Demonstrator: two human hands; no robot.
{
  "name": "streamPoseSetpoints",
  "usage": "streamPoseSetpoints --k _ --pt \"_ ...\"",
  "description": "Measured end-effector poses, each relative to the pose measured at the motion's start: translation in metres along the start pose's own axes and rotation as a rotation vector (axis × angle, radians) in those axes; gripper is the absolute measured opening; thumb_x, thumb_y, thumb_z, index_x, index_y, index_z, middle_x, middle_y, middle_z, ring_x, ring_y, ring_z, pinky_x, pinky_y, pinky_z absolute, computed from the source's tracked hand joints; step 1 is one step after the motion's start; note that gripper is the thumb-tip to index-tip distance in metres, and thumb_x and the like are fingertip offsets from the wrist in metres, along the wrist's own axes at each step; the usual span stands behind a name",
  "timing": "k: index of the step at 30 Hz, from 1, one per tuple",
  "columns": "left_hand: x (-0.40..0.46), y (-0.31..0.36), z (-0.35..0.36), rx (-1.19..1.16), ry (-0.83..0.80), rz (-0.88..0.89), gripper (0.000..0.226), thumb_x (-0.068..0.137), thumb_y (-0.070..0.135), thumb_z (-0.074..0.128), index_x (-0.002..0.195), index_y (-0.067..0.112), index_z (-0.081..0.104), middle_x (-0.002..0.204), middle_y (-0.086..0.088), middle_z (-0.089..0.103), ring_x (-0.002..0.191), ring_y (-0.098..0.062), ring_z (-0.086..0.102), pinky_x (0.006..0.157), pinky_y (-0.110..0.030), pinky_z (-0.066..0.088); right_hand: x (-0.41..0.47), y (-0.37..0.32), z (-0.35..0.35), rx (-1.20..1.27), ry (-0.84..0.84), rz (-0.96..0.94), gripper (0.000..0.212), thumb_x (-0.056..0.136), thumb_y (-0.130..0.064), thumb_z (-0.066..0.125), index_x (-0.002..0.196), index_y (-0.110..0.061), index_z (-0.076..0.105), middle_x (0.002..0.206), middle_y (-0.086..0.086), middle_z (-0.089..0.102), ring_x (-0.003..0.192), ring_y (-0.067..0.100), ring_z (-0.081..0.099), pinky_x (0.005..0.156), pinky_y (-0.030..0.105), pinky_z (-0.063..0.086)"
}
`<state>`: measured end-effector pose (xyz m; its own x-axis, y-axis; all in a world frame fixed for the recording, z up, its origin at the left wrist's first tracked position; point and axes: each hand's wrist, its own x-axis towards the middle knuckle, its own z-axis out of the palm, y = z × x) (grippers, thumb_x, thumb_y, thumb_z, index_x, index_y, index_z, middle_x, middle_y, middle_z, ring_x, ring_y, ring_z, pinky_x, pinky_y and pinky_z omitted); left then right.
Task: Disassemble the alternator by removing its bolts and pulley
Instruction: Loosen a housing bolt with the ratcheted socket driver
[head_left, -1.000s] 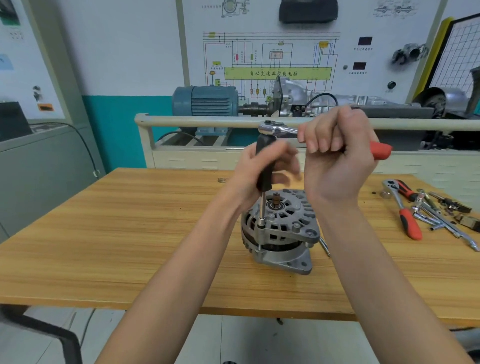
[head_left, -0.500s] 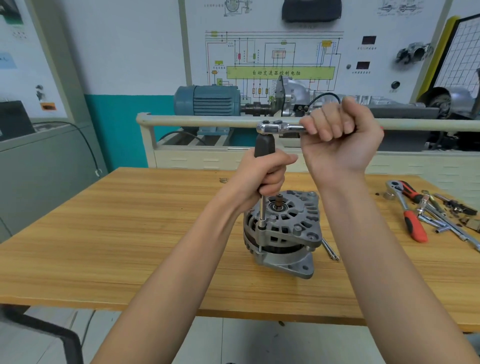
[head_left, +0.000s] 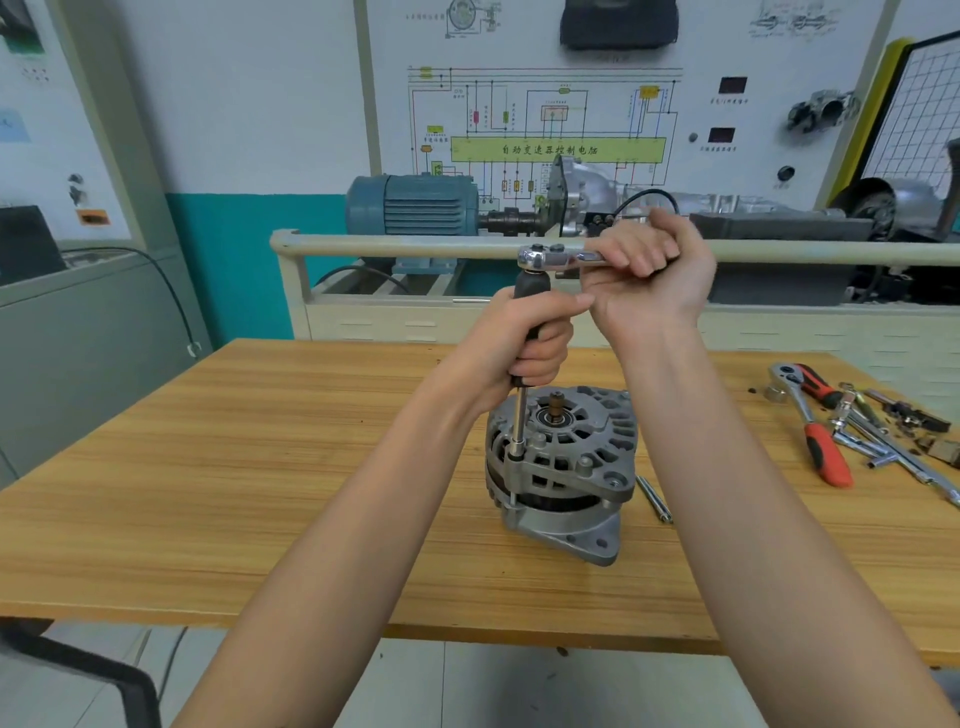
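Alternator stood upright on wooden table, centre of view. Extension bar seated on through-bolt at alternator's 9 o'clock edge. Best practice judged: keep bar vertical, socket square on bolt, short even swings.

Left hand wrapped tight round bar's black grip. Right hand, at 1 o'clock from left, fisted round ratchet handle, fingers pressed together. Spare tools lay at 3 o'clock.
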<state>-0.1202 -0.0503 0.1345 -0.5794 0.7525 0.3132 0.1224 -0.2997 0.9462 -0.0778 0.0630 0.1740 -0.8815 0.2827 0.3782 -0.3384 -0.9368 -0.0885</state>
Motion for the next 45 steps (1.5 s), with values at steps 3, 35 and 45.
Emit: streamPoseSetpoints --k 3,35,45 --pt "-0.001 -0.002 0.0 -0.007 0.078 0.033 0.053 0.093 0.01 0.049 0.043 0.02 0.034 0.036 0.007 0.023 0.028 -0.006 0.016 0.036 -0.012 0.018 -0.021 0.006 0.002 -0.187 -0.107 -0.181 0.053 0.092 -0.007 0.036 0.04 -0.017 0.034 0.038 -0.004 0.027 0.035 0.012 0.025 0.04 0.024 0.027" --pt "0.013 -0.004 0.031 -0.009 0.005 -0.012 0.055 0.093 0.011 0.053 0.042 0.022 0.035 0.035 0.007 0.024 0.029 -0.007 0.018 0.035 -0.015 0.019 -0.017 -0.03 0.01 -0.113 -0.046 -0.086 0.041 0.076 -0.004 0.044 0.039 -0.017 0.03 0.036 -0.005 0.024 0.031 0.009 0.023 0.037 0.021 0.022" --pt "0.009 -0.007 0.03 -0.107 -0.052 0.058 0.043 0.089 0.042 0.051 0.055 0.015 0.054 0.046 0.002 0.043 0.04 -0.013 0.039 0.046 -0.021 0.037 -0.008 -0.04 0.006 -0.075 -0.034 -0.024 0.04 0.076 -0.004 0.043 0.04 -0.017 0.03 0.034 -0.005 0.026 0.028 0.009 0.024 0.036 0.02 0.023"
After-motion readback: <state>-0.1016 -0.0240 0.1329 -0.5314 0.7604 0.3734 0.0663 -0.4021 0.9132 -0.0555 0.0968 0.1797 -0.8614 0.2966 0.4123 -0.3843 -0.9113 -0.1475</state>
